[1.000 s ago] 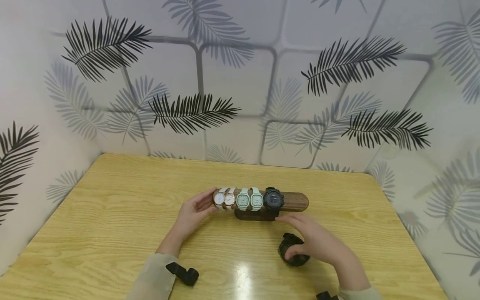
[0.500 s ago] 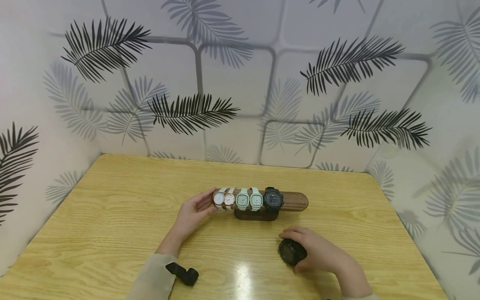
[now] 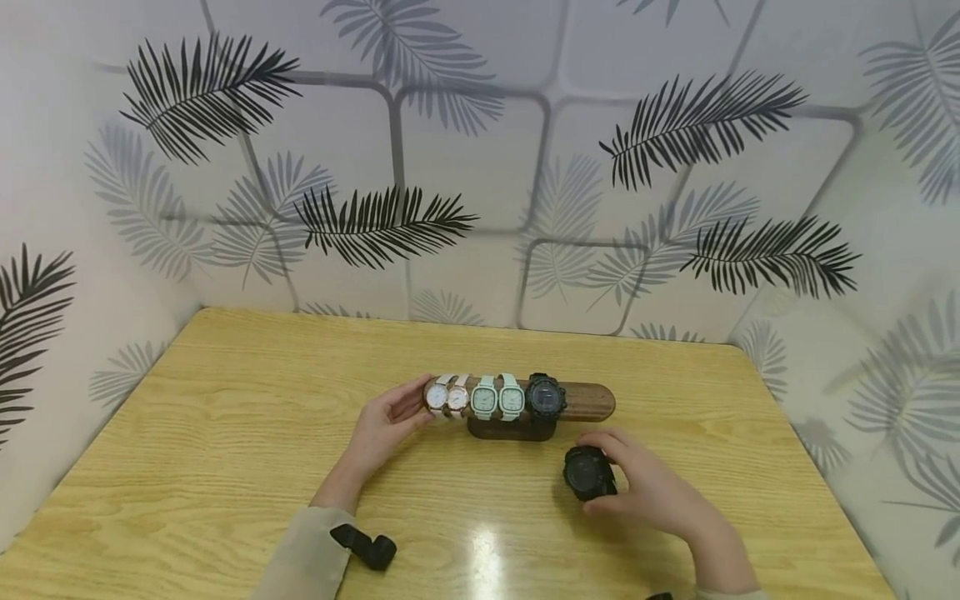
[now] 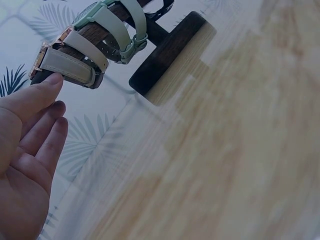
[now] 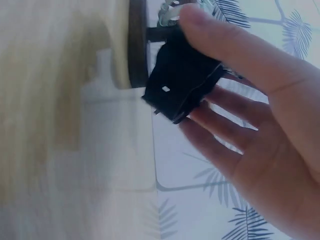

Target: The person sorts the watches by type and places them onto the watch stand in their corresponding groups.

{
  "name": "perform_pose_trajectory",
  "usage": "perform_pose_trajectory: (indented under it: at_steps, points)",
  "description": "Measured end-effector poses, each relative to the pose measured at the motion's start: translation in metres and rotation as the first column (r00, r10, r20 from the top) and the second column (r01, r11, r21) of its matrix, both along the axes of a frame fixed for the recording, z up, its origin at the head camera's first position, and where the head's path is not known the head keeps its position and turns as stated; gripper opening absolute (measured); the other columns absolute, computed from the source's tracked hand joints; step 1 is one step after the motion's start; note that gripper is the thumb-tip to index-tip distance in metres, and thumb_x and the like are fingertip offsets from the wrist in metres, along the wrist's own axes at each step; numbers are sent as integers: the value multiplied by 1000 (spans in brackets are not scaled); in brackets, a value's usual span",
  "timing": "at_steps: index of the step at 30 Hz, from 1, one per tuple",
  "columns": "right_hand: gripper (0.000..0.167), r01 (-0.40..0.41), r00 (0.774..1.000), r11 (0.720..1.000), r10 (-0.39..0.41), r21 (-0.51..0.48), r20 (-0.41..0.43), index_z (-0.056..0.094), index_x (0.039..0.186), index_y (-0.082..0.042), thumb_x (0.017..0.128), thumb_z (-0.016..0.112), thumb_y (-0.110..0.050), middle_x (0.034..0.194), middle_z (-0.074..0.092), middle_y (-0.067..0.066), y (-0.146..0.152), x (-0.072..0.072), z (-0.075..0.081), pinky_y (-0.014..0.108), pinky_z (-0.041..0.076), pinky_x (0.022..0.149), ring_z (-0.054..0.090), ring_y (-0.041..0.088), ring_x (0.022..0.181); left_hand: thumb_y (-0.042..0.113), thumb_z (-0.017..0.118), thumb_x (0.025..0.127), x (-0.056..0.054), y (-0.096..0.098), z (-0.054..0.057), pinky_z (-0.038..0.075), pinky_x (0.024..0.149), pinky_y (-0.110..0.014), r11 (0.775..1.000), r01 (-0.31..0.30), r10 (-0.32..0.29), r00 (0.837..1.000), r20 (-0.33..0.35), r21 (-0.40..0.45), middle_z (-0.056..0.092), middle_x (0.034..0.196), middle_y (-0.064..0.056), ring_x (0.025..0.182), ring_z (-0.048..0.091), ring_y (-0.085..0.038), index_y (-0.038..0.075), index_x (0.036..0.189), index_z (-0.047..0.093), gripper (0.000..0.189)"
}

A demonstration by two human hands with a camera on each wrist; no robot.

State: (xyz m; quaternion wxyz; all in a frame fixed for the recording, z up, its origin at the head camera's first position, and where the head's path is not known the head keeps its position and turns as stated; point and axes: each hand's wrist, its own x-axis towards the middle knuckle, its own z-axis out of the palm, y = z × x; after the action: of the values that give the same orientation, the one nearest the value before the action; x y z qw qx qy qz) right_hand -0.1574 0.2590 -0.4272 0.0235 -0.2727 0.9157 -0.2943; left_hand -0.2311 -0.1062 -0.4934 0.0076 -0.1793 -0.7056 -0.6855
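Note:
A dark wooden watch stand (image 3: 592, 402) stands mid-table, its bar raised on a black base (image 4: 167, 55). Along the bar from the left sit two white-strapped watches (image 3: 457, 398), two mint green watches (image 3: 512, 400) and a black digital watch (image 3: 545, 398); the bar's right end is bare. My left hand (image 3: 381, 429) holds the bar's left end, thumb in front beside the white straps. Just in front of the stand's right side, my right hand (image 3: 651, 490) grips a second black watch (image 3: 587, 472) between thumb and fingers, dial up. In the right wrist view its strap (image 5: 182, 75) looks looped round.
The wooden table (image 3: 225, 450) reaches back to a wall (image 3: 472, 167) patterned with leaves. A black wrist mount (image 3: 365, 547) sits on the left sleeve. A bright glare spot lies on the table in front of the stand.
My right hand has closed round the loose black watch, then lifted it and moved it forward toward the stand. My left hand and the stand have stayed in place.

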Motion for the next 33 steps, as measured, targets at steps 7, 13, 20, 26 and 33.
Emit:
perform_pose_trajectory:
  at_steps: [7,13,20,26,33]
  points:
    - [77,78,991,995,-85,-69,-100,48,134,-9,69,87,-19,133,49,7,9,-2,6,43,48,96,50,26,120,2,69,86,1,0,1,44,98,-27,1000,7,-7,1000,-26,4,49,138,-18,125,49,-27,1,138,49,56]
    - [79,151,963,983,-170,-105,-208,45,137,-8,70,86,-18,135,48,11,16,-6,8,51,47,93,49,31,119,3,69,86,1,0,1,44,98,-26,1000,3,-3,1000,-12,1,48,139,-17,125,49,-27,2,139,49,56]
    - [79,255,917,957,-284,-136,-281,46,137,-4,71,86,-18,138,46,19,22,-19,2,57,40,98,44,38,123,1,69,86,1,0,2,44,98,-27,1000,-1,1,1000,-12,2,49,138,-17,125,49,-27,2,138,49,56]
    - [79,273,915,938,-322,-213,-242,43,140,-1,73,84,-12,142,43,22,22,-33,-10,52,46,95,44,40,124,0,69,86,0,0,2,44,98,-27,1000,1,-1,999,-34,4,49,138,-19,124,49,-27,0,138,49,55]
    - [78,280,945,918,-315,-281,-89,38,145,-7,79,79,-13,145,39,19,22,-43,-20,46,46,97,39,38,130,-1,68,86,-1,-1,0,45,98,-29,1000,3,-3,1000,-28,11,50,136,-19,124,49,-28,1,137,50,55]
